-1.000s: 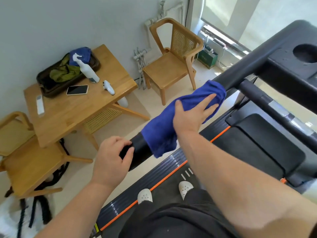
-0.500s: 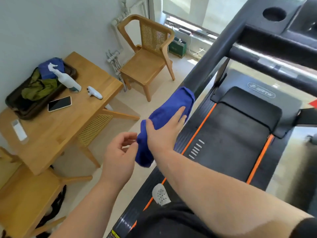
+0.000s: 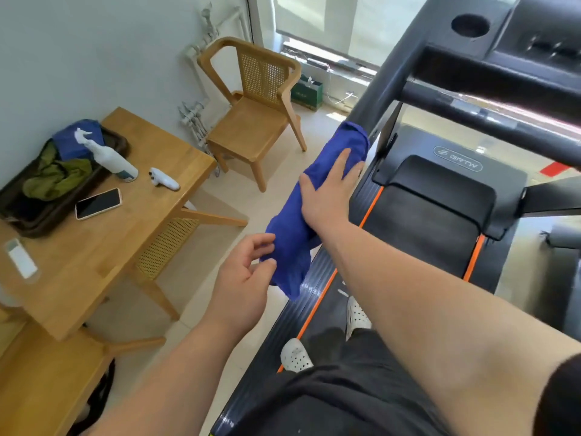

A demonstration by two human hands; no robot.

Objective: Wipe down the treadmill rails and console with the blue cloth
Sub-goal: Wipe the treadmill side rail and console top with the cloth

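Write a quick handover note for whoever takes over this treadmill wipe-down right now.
Right hand: flat, pressing the blue cloth onto the left rail.
Left hand: open, fingertips by the cloth's hanging lower end, no clear grip.
Done: left rail wipe under way; how much is clean cannot be told.
Left: rest of that rail, the crossbar, the console, the other rail.
Spray bottle is on the table.
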